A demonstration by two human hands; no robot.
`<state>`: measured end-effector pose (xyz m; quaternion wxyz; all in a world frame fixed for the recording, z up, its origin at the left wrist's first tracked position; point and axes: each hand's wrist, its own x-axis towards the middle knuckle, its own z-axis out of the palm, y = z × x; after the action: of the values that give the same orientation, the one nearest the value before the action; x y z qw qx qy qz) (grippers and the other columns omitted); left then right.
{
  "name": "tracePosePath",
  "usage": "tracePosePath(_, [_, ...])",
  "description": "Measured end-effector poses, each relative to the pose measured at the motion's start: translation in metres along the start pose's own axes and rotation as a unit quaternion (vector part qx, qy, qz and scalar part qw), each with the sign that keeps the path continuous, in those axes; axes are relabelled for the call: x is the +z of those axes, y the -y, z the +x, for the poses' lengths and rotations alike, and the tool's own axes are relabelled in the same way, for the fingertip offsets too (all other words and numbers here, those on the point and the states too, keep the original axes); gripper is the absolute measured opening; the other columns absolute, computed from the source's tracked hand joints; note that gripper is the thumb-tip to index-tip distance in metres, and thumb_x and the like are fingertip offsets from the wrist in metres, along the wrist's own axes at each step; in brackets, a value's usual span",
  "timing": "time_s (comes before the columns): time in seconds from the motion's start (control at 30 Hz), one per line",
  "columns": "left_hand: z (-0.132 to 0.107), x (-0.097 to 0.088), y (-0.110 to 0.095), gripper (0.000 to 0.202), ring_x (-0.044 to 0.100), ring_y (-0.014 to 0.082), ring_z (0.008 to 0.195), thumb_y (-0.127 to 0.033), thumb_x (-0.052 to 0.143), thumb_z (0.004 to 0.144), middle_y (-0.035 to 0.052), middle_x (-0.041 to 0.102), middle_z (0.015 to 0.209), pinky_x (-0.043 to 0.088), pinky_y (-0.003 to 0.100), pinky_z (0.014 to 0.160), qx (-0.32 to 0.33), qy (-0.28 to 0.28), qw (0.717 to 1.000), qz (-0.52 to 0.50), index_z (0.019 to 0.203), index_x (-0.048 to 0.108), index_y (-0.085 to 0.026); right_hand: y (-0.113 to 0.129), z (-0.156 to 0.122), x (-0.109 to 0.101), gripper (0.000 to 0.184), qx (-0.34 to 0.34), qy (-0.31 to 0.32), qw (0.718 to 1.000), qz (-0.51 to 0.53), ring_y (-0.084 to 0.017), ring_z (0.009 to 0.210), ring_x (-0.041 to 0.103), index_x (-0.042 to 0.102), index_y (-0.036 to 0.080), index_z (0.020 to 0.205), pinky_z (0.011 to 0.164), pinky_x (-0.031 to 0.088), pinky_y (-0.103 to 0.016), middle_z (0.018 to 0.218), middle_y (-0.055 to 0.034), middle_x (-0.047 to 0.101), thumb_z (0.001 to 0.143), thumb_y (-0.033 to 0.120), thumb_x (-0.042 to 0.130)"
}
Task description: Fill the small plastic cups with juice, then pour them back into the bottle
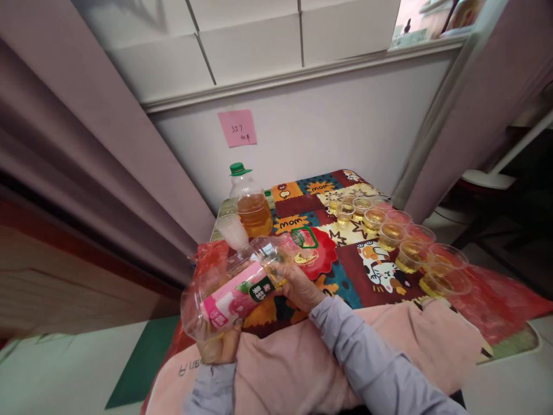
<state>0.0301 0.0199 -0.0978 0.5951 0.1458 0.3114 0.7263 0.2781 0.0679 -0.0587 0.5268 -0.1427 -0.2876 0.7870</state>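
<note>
In the head view, the left hand (219,346) supports the base of a tilted clear bottle (237,295) above the counter (349,266), while the right hand (299,286) grasps it near the neck. Beyond it, a jug (254,214) of amber liquid stands beside stacked cups (233,232); filled cups (412,257) line the right side.

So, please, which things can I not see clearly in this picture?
Head view, left hand: partly hidden behind the held bottle.
Head view, pink note: its lower characters are too small to read surely.
Head view, far cups: small and overlapping, so their number is unclear.
</note>
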Motion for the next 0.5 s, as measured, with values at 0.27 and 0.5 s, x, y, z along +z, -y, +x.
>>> tracePosePath(0.27, [0.010, -0.019, -0.002, 0.049, 0.080, 0.0278, 0.116, -0.037, 0.057, 0.102, 0.0018, 0.084, 0.130, 0.068, 0.049, 0.096, -0.028, 0.115, 0.991, -0.057, 0.150, 0.063, -0.041, 0.000, -0.002, -0.001, 0.083, -0.007, 0.004, 1.000, -0.001, -0.023, 0.107, 0.078, 0.054, 0.031, 0.146, 0.077, 0.069, -0.033, 0.136, -0.0074, 0.075, 0.078, 0.056, 0.093])
tracePosePath(0.5, [0.005, -0.012, -0.004, 0.042, 0.081, 0.0272, 0.116, -0.037, 0.064, 0.101, -0.0021, 0.083, 0.131, 0.068, 0.044, 0.098, -0.036, 0.116, 0.992, -0.039, 0.143, 0.069, -0.043, -0.004, 0.000, -0.004, 0.075, -0.011, 0.000, 1.000, -0.006, -0.022, 0.105, 0.078, 0.057, 0.033, 0.140, 0.076, 0.069, -0.032, 0.136, -0.0060, 0.075, 0.078, 0.058, 0.093])
